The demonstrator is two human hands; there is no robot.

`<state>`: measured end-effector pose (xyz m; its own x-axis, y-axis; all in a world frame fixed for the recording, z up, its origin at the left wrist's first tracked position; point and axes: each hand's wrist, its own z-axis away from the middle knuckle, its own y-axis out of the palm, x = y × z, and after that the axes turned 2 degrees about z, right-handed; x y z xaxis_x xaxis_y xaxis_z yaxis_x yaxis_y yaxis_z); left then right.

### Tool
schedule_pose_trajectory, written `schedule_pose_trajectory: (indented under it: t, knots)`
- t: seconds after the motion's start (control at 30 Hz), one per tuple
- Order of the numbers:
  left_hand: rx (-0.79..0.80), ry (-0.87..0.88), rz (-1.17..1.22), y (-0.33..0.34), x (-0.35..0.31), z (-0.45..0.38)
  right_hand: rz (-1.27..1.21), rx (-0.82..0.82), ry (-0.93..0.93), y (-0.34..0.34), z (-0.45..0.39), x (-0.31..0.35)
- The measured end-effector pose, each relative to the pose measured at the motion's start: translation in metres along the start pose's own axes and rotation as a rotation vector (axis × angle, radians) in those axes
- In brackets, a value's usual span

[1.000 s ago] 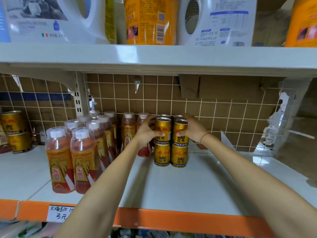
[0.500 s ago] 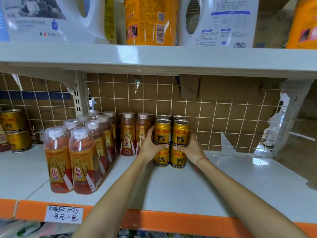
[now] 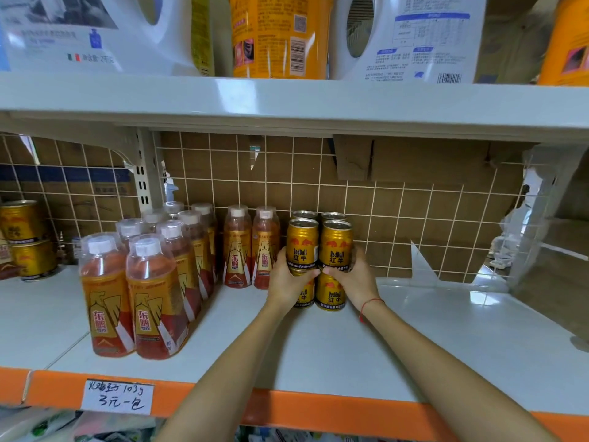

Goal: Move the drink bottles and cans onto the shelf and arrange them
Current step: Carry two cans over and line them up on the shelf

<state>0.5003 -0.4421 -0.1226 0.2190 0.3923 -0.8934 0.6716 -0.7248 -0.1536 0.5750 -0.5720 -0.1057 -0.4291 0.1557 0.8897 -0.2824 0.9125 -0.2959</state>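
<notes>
A double-tier stack of gold Red Bull cans point(image 3: 319, 261) is gripped from both sides on the white shelf point(image 3: 398, 339), just beside the orange drink bottles point(image 3: 251, 247). The left hand point(image 3: 288, 280) is curled round the left cans, the right hand point(image 3: 355, 277) round the right cans. A handwritten price tag point(image 3: 117, 397) is fixed to the orange shelf edge.

Glossy gold metal cans point(image 3: 318, 247); clear plastic bottles point(image 3: 127, 295) with white matt caps; smooth, faintly reflective white shelf point(image 3: 414, 346); handwritten paper price label point(image 3: 117, 397).
</notes>
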Motion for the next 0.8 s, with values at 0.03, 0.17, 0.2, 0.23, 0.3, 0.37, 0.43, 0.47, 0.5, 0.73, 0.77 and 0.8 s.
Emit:
schedule_pose_trajectory:
  t: [0.03, 0.17, 0.2, 0.23, 0.3, 0.37, 0.43, 0.47, 0.5, 0.73, 0.77, 0.8]
  knots:
    - [-0.024, -0.003, -0.012, 0.0019, 0.001, 0.0003, 0.014, -0.009, 0.002, 0.0016, 0.0003, -0.0025]
    - [-0.047, -0.004, -0.029, 0.0055, 0.0043, 0.0002, 0.04, -0.026, 0.022, 0.0046, -0.0018, -0.009]
    - [-0.043, -0.004, -0.025, 0.005, 0.0038, 0.0, 0.038, -0.024, 0.022, 0.0045, -0.0023, -0.0089]
    - [-0.038, -0.006, -0.021, 0.0047, 0.0041, -0.0002, 0.037, -0.019, 0.023, 0.0042, -0.0025, -0.009]
    - [-0.03, 0.0, -0.018, 0.0047, 0.004, -0.0002, 0.031, -0.008, 0.026, 0.0034, -0.0026, -0.0089]
    - [-0.026, 0.008, -0.019, 0.0046, 0.0028, 0.0004, 0.034, -0.004, 0.025, 0.0031, -0.0027, -0.0087]
    - [-0.021, 0.003, -0.02, 0.0039, 0.0026, 0.0003, 0.041, 0.003, 0.023, 0.0029, -0.0031, -0.009]
    - [-0.017, 0.0, -0.025, 0.0034, 0.0023, 0.0002, 0.045, 0.008, 0.024, 0.0031, -0.0035, -0.0089]
    - [-0.014, -0.003, -0.032, 0.0031, 0.002, 0.0005, 0.048, 0.014, 0.025, 0.0031, -0.0033, -0.009]
    - [-0.024, -0.012, -0.046, 0.0041, 0.0025, 0.0007, 0.057, 0.009, 0.028, 0.0034, -0.0013, -0.0083]
    - [-0.023, -0.013, -0.046, 0.0036, 0.0019, 0.0009, 0.058, 0.01, 0.032, 0.0035, -0.001, -0.0081]
    - [-0.021, -0.012, -0.043, 0.0032, 0.0016, 0.0009, 0.061, 0.012, 0.037, 0.0034, -0.001, -0.0081]
